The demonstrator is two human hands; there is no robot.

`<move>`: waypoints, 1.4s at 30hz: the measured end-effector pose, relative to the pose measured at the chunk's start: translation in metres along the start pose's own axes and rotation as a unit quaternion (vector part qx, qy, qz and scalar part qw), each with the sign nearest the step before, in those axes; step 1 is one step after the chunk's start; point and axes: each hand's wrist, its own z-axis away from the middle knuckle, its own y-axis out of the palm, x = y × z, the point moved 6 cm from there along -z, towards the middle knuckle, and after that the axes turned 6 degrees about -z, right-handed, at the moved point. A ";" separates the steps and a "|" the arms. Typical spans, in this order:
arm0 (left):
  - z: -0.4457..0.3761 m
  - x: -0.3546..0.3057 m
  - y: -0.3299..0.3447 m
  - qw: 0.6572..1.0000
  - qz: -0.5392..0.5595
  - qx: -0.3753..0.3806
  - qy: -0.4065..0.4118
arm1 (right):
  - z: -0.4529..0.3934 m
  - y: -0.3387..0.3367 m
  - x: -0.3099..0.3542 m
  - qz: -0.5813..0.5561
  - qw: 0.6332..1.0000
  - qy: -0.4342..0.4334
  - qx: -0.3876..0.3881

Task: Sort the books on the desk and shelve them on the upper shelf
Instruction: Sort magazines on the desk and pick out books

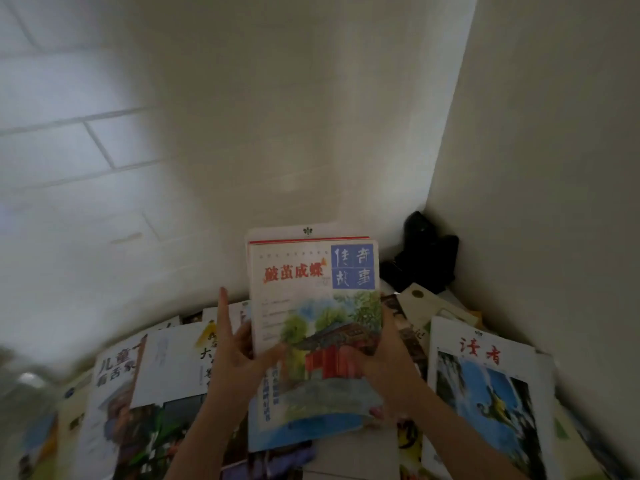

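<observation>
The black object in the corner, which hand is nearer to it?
Right. The right hand is below-left of the black object, holding the magazine stack; the left hand is farther left.

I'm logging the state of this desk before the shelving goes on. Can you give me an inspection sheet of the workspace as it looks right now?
Surface: desk almost fully covered; only a small bare patch shows near the front.
Job's things: a held stack of magazines, raised upright above the desk; loose magazines lie flat and overlapping on both sides, including one with a blue cover picture at right and a white-covered one at left.
Clutter: a dark object in the back corner; too dim to identify.
Hands: left hand grips the stack's left edge; right hand grips its right edge.
Cables: nothing seen.
Surroundings: pale walls meeting in a corner; no upper shelf in view.
</observation>
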 end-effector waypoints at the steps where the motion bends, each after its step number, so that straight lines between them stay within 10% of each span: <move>1: 0.001 -0.003 -0.013 1.000 -0.010 -0.006 0.011 | -0.001 0.011 0.008 -0.020 1.000 -0.016 -0.001; 21: 0.010 0.043 -0.050 1.000 -0.002 -0.002 0.017 | 0.018 0.067 0.002 -0.013 0.999 0.005 -0.030; 30: 0.102 -0.089 -0.223 0.962 -0.069 -0.228 0.132 | 0.033 0.197 0.170 -0.031 0.985 -0.136 0.100; 42: 0.357 -0.287 -0.443 0.801 -0.070 -0.524 0.282 | 0.177 0.403 0.456 -0.145 0.854 -0.388 0.315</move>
